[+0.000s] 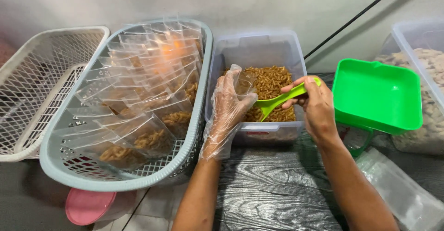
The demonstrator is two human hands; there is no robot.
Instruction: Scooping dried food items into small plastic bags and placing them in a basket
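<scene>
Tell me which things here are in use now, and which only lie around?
In use: left hand holding small clear bag; right hand with green scoop; clear tub of brown snacks; grey basket.

Lying about: white basket, green tray, pink lid.

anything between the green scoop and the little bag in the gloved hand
Nothing visible. The scoop, in the right hand, points at the bag held by the left hand over the snack tub.

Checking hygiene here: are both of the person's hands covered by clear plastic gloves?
No, only the left hand wears a clear plastic glove; the right hand is bare, gripping the green plastic scoop.
</scene>
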